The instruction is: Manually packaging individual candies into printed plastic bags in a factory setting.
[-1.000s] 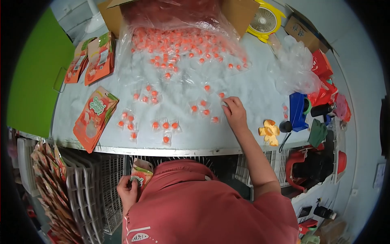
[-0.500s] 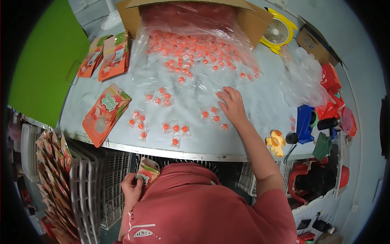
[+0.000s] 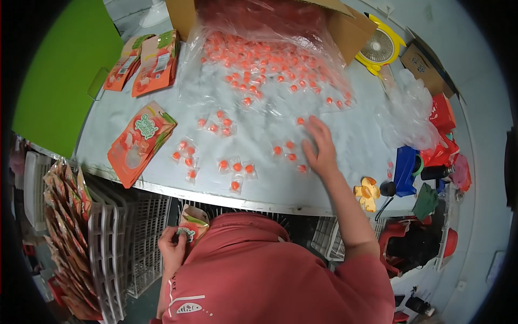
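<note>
Grey table (image 3: pixel 350 135): right hand (image 3: pixel 319 148) has slid left, fingers spread flat over sweets (image 3: pixel 291 151); left hand (image 3: pixel 172 245) still pinches pouch (image 3: pixel 193 224) below the edge

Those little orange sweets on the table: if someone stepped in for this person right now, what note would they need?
Left hand: below the table edge, holding a printed pouch.
Right hand: palm down on the table, fingers over loose wrapped orange sweets.
Most sweets lie on the clear plastic sheet spilling from the cardboard box.
Flat pouches are stacked at the left.
Whether the held pouch has anything in it cannot be seen; many sweets remain loose.
</note>
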Available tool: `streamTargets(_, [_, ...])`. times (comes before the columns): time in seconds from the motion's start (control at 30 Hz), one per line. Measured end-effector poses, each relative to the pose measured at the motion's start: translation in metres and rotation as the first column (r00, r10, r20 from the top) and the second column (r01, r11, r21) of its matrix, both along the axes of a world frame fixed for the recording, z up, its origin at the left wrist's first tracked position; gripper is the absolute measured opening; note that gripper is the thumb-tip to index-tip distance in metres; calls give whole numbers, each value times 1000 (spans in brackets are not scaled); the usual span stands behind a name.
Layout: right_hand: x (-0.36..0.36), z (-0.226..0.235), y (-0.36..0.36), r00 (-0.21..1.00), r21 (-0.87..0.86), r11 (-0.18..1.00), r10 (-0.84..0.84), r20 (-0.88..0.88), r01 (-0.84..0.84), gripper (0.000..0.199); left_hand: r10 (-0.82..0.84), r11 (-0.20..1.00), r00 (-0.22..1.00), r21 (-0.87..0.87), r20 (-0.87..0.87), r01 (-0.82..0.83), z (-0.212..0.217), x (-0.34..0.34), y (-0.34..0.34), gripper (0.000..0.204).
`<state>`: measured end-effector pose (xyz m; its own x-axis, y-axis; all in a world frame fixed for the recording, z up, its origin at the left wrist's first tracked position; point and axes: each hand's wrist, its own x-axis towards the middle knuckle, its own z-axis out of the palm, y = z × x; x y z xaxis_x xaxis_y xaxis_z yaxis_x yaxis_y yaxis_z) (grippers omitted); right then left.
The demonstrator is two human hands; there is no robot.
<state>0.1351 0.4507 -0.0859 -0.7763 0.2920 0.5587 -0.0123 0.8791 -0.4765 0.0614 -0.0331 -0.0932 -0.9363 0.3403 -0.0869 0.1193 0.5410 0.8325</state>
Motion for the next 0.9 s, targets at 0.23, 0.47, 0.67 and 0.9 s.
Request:
streamTargets(0.23, [9,-17,-57,958,-41,994,112,265,-105,67,-94,995,995,-29,-43,93,-2,-11,4,9])
streamTargets(0.47, [-26,-7,-122,943,-65,987,158,291,-146,93,-38,999,999,-40,-9,38,4,-2,6,10])
streamTargets(0.67, [-51,-7,-151,926,41,970,217,309,-240,97,-19,999,998,-32,-54,17,7,2,-1,10])
streamTargets(0.9, [-63,-12,-157,917,126,949,236,323,-289,92,10,1000,998,-2,-68,-10,1,4,-5,10])
